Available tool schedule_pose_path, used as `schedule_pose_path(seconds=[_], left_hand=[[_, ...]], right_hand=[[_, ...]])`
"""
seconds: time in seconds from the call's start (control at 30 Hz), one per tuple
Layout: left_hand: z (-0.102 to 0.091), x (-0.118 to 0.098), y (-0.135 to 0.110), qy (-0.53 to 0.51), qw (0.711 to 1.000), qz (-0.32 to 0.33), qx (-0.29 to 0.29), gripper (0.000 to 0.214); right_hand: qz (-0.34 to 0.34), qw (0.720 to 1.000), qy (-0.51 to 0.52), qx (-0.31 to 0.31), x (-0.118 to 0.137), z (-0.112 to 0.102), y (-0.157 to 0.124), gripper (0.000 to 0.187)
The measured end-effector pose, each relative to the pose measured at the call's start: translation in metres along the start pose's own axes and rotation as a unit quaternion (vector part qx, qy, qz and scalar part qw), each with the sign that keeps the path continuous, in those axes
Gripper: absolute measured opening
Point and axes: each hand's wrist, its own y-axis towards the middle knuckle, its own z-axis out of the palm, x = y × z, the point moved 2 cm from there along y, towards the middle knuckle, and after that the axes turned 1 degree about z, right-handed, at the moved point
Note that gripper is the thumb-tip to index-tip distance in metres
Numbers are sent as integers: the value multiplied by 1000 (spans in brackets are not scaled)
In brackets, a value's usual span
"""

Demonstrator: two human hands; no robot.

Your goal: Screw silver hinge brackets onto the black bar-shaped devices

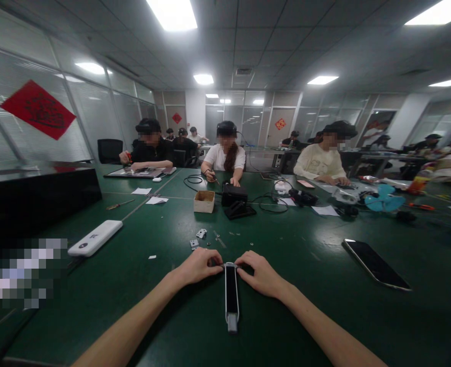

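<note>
A long narrow black device with a silver rim [231, 295] lies flat on the green table [141, 285], pointing away from me. My left hand [199, 266] and my right hand [260, 272] both rest at its far end, fingers curled and pinched together against the top edge. Whatever sits between the fingertips is too small to make out. Small metal parts [201, 234] and screws lie just beyond my hands.
A white power bank [95, 237] lies to the left, a dark phone [376, 263] to the right. A small cardboard box [204, 201], a black unit with cables [236, 200] and papers sit further back. Several people work at the far side of the table.
</note>
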Motion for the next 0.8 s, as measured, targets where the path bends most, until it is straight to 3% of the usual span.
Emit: schedule_pose_path(seconds=[0.8], left_hand=[[0,2,1,48,999,20,-10,18]], right_hand=[[-5,1000,-4,-6,2,-1,0,16]])
